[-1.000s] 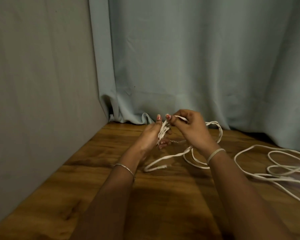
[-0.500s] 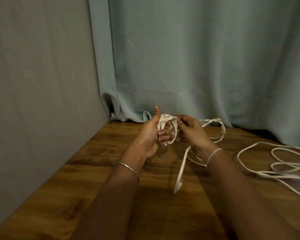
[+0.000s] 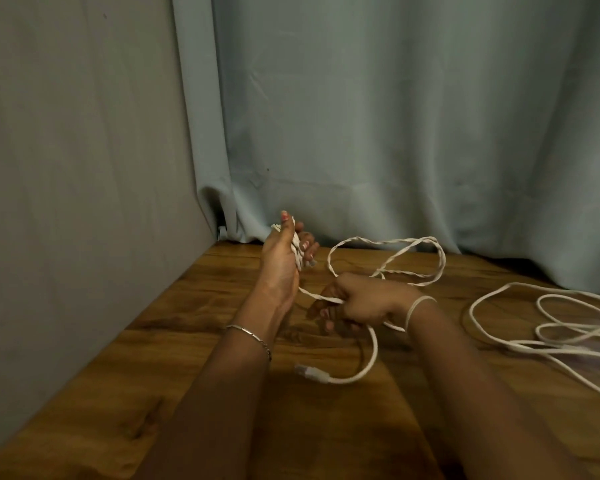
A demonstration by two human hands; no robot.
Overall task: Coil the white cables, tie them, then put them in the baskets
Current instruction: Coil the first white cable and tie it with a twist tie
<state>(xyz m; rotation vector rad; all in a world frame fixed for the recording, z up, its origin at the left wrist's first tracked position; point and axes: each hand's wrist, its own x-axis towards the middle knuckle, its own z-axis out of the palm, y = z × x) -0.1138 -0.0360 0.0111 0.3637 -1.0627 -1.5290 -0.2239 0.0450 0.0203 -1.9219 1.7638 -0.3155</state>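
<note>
My left hand (image 3: 280, 261) is raised over the table's back left and grips a small coil of white cable (image 3: 298, 254) wound around its fingers. From that coil the cable runs down to my right hand (image 3: 357, 301), which grips the strand lower and nearer to me. Past that hand the free end curves to a plug (image 3: 310, 373) lying on the wood. A twisted loop of the same cable (image 3: 388, 242) lies behind my right hand. A thin white band (image 3: 417, 306) sits on my right wrist. No basket is in view.
A second loose white cable (image 3: 551, 327) sprawls in loops on the wooden table (image 3: 101, 403) at the right. A grey wall stands at the left and a pale curtain (image 3: 361, 116) hangs along the table's back edge.
My right hand has left the coil and slid down and toward me along the cable, drawing the strand out. The plug end now lies flat on the table. My left hand lifted slightly.
</note>
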